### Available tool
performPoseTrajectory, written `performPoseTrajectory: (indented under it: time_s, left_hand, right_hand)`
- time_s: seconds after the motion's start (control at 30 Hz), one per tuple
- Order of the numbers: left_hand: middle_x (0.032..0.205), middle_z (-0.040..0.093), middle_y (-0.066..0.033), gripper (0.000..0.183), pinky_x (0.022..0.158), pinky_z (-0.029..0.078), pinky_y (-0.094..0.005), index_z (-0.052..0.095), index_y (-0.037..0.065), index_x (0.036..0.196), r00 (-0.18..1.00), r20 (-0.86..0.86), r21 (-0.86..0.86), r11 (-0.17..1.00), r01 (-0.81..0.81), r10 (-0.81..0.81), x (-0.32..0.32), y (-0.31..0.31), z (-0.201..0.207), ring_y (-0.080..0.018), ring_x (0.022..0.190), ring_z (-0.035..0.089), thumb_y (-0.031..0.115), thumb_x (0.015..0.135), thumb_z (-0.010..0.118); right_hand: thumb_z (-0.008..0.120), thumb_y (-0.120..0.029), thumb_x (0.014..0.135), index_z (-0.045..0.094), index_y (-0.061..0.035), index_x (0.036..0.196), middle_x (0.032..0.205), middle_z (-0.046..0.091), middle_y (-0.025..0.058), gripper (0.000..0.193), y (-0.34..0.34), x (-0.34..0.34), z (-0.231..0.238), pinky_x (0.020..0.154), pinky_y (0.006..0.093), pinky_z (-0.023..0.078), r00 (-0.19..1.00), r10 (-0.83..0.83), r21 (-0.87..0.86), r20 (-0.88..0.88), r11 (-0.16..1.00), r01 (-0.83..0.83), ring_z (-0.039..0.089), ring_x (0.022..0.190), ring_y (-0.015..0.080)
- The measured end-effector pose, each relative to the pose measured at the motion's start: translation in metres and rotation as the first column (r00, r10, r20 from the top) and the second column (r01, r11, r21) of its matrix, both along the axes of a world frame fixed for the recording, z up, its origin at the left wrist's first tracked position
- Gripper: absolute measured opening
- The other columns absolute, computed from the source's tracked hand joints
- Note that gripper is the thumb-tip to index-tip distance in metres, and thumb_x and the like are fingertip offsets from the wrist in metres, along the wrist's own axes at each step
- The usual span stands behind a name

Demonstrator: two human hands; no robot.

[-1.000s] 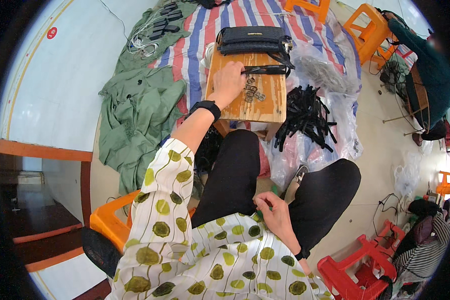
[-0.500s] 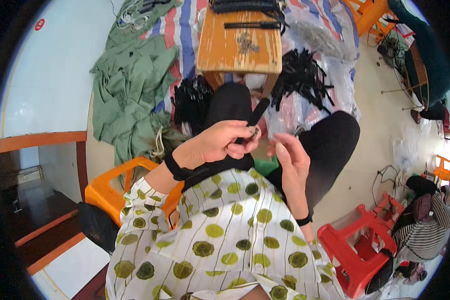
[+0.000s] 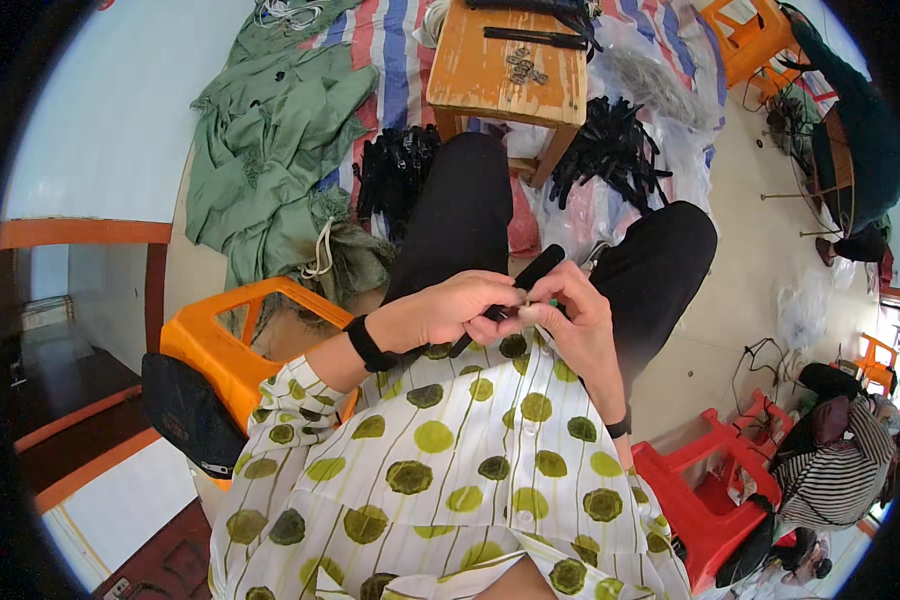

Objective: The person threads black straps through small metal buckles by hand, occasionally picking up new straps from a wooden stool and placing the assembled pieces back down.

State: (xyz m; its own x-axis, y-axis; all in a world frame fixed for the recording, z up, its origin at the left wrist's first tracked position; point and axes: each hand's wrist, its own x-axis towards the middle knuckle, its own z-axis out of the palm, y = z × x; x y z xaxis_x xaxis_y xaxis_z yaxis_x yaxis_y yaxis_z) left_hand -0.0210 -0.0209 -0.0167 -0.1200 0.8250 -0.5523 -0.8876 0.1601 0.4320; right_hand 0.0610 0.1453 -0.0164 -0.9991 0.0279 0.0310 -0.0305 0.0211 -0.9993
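Observation:
My left hand [image 3: 462, 308] is closed around a black strap [image 3: 540, 266], a stiff-looking strip that slants up and to the right above my lap. Its lower end pokes out beneath my fingers. Fingertips of my right hand [image 3: 582, 320] pinch together against those of my left, beside the strap. Whatever they grip there is too small and covered to make out. Beyond my knees, a worn wooden stool [image 3: 505, 98] bears a small heap of metal pieces [image 3: 526, 70] and a couple of black strips [image 3: 536, 38].
Black strips are piled right of the stool [image 3: 612, 155] and left of it [image 3: 395, 178]. Green cloth [image 3: 270, 150] lies crumpled on a striped sheet [image 3: 370, 75]. An orange plastic stool [image 3: 205, 335] stands at my left, a red one [image 3: 700, 500] at my right.
My right hand has come in to meet my left at the strap; its fingers were apart before. Both hands are now lower and nearer my body, and the view has shifted.

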Motion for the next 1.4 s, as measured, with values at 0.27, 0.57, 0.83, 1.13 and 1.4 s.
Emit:
performPoseTrajectory:
  time_s: [0.27,0.57,0.83,1.13,1.4]
  left_hand:
    - [0.061,0.051,-0.0011,0.027,0.053,0.038,-0.0225,0.058,0.000,0.104,0.351,-0.936,-0.150,0.905,-0.399,0.000,0.010,0.003,-0.006,-0.0073,0.057,0.047,0.020,0.091,0.045]
    - [0.066,0.052,-0.0004,0.029,0.053,0.039,-0.0201,0.055,0.005,0.112,0.345,-0.927,0.013,0.930,-0.366,0.149,0.017,0.010,-0.004,-0.0069,0.055,0.047,0.003,0.087,0.042]
    - [0.068,0.054,-0.0022,0.020,0.047,0.035,-0.0181,0.051,0.004,0.105,0.707,-0.683,-0.027,0.962,-0.272,0.181,0.013,0.007,0.008,-0.0046,0.051,0.042,0.004,0.086,0.044]
    - [0.070,0.055,-0.0026,0.015,0.047,0.032,-0.0163,0.049,0.004,0.100,0.754,-0.633,-0.056,0.960,-0.273,0.178,0.012,0.005,0.004,-0.0037,0.052,0.042,0.011,0.087,0.049]
    - [0.072,0.053,-0.0012,0.014,0.045,0.030,-0.0163,0.049,0.004,0.099,0.744,-0.631,-0.022,0.954,-0.300,0.220,0.011,0.009,0.006,-0.0024,0.053,0.040,0.010,0.086,0.052]
  right_hand:
    - [0.057,-0.014,0.088,0.055,-0.0043,0.092,0.076,0.055,0.0007,0.011,0.001,0.003,-0.008,0.075,0.0288,0.051,0.956,0.003,-0.755,0.293,0.614,0.229,0.052,0.062,0.0070]
    - [0.057,-0.014,0.088,0.055,-0.0031,0.096,0.079,0.059,0.0027,0.014,0.008,0.002,-0.007,0.073,0.0289,0.052,0.948,0.006,-0.802,0.319,0.534,0.267,0.054,0.063,0.0071]
    - [0.057,-0.014,0.088,0.057,-0.0017,0.098,0.078,0.059,0.0020,0.016,0.009,0.000,-0.010,0.073,0.0258,0.051,0.927,-0.012,-0.764,0.375,0.563,0.316,0.054,0.063,0.0068]
    - [0.059,-0.012,0.087,0.057,-0.0007,0.100,0.080,0.060,0.0023,0.017,0.005,-0.002,-0.013,0.071,0.0256,0.051,0.937,-0.023,-0.754,0.348,0.587,0.294,0.055,0.065,0.0077]
    - [0.060,-0.010,0.086,0.057,0.0001,0.098,0.081,0.060,0.0024,0.016,0.000,-0.003,-0.016,0.072,0.0256,0.051,0.950,-0.042,-0.709,0.310,0.656,0.260,0.056,0.067,0.0076]
